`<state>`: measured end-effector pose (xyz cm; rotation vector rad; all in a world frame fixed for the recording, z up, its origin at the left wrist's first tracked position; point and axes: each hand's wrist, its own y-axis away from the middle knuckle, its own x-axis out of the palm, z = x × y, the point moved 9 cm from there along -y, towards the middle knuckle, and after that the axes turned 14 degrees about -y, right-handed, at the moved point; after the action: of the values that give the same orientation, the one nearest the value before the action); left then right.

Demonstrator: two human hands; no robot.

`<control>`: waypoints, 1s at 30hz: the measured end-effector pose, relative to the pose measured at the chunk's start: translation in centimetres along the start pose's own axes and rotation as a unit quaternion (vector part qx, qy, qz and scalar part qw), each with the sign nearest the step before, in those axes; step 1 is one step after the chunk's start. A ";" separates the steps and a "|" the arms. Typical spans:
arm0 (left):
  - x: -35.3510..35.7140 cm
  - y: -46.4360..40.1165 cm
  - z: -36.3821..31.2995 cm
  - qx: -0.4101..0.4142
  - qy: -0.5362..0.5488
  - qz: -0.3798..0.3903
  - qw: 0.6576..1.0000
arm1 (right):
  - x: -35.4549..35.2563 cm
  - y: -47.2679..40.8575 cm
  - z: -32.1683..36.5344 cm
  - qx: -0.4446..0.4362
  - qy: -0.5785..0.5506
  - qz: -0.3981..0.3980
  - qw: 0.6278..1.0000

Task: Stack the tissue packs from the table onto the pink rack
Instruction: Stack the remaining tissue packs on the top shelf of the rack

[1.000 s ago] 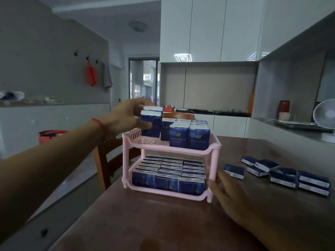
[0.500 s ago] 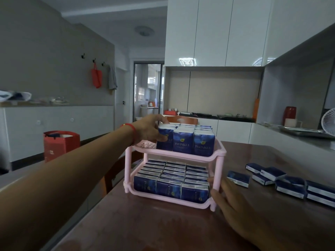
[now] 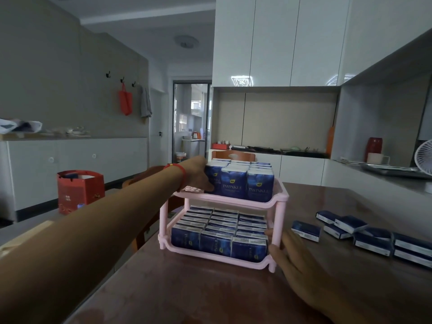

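Both hands touch the pink rack; loose tissue packs lie right.

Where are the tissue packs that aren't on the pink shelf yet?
The loose tissue packs lie on the table, right of the pink rack.

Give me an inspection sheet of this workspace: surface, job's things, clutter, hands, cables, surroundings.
Surface: dark brown table, glossy.
Job's things: pink rack with two shelves, both holding upright tissue packs; loose packs lie flat on the table to the right.
Clutter: nothing seen on the table.
Hands: left hand against the leftmost pack on the top shelf; right hand rests at the rack's front right leg.
Cables: nothing seen.
Surroundings: red bag on the left, white fan on the right counter, white cabinets above.
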<state>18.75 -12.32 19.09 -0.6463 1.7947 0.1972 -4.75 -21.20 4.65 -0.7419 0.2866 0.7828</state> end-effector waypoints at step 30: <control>12.4 15.7 -13.4 0.184 0.346 -0.051 0.919 | -11.0 0.6 -5.6 0.185 0.200 -0.145 0.951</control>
<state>-2.91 -9.28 9.05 -0.5679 2.3790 -0.4947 -12.58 -30.70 5.83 -0.5629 0.6549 0.2795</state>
